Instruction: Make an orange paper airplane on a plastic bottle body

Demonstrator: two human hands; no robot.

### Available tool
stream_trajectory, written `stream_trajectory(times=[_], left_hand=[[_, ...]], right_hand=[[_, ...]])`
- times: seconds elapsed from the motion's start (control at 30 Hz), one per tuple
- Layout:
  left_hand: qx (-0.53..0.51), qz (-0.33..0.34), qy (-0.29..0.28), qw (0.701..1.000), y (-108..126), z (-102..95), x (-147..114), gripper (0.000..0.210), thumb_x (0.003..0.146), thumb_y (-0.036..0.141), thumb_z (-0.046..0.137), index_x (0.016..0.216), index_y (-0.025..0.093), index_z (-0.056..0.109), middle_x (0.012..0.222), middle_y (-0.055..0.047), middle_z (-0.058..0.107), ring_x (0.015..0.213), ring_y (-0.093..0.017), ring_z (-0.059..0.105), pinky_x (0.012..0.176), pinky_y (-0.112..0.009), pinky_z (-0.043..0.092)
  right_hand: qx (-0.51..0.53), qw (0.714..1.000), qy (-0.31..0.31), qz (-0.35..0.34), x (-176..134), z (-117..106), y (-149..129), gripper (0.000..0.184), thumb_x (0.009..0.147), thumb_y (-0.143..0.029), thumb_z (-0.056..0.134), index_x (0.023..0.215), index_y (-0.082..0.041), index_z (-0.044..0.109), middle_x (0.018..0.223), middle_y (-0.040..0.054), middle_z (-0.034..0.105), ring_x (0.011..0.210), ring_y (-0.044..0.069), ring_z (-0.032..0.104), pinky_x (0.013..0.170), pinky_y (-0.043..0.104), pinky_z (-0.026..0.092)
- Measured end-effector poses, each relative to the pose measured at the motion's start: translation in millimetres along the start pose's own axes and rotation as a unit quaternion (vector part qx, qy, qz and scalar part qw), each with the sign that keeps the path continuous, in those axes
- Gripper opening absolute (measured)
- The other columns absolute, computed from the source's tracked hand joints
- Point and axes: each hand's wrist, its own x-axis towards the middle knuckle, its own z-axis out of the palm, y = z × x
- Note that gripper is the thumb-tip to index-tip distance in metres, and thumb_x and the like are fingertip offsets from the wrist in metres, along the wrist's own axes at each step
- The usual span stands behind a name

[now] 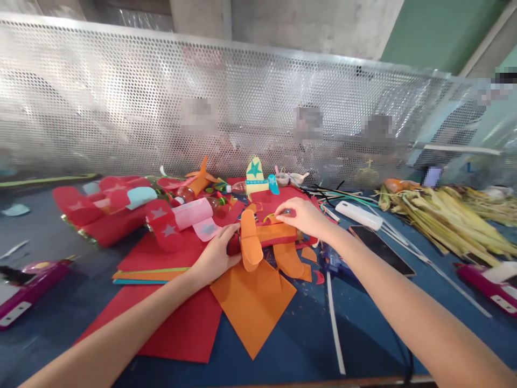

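Observation:
A toy plane (277, 234), covered in orange and red craft foam or paper, lies across the middle of the table with a rounded orange piece (251, 248) standing crosswise at its left end. My left hand (220, 249) is closed around that left end. Over the body, my right hand (298, 216) pinches at its upper side; what the fingertips hold is too small to make out. Just under the plane are orange sheets (253, 312) and a curved orange piece (288, 260), with small scraps beside them.
Red sheets (177, 323) lie at left, below finished red planes (109, 207). Purple glue guns (34, 288) rest at both sides. A phone (382, 249), white glue sticks (335, 323) and dried husks (448, 215) are on the right. A perforated metal screen (250, 108) stands behind.

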Motion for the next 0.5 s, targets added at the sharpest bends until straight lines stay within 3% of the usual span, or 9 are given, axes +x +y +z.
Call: stream_trajectory(times=[0.23, 0.5], left_hand=[[-0.009, 0.003, -0.004, 1.0, 2, 0.2, 0, 0.055, 0.071, 0.016, 0.06, 0.124, 0.017, 0.045, 0.128, -0.012, 0.054, 0.121, -0.028, 0.05, 0.103, -0.041, 0.041], [-0.015, 0.0, -0.006, 1.0, 2, 0.8, -2, 0.056, 0.071, 0.016, 0.061, 0.125, 0.019, 0.045, 0.129, -0.012, 0.053, 0.12, -0.028, 0.051, 0.103, -0.042, 0.041]], right_hand=[[-0.051, 0.997, -0.048, -0.027, 3, 5, -5, 0.008, 0.083, -0.019, 0.061, 0.082, -0.021, 0.07, 0.085, 0.0019, 0.074, 0.076, 0.017, 0.068, 0.065, 0.026, 0.049], [-0.16, 0.98, -0.065, -0.095, -2, 13, -5, 0.019, 0.091, -0.018, 0.049, 0.094, -0.018, 0.068, 0.099, 0.0065, 0.072, 0.087, 0.021, 0.067, 0.071, 0.03, 0.048]])
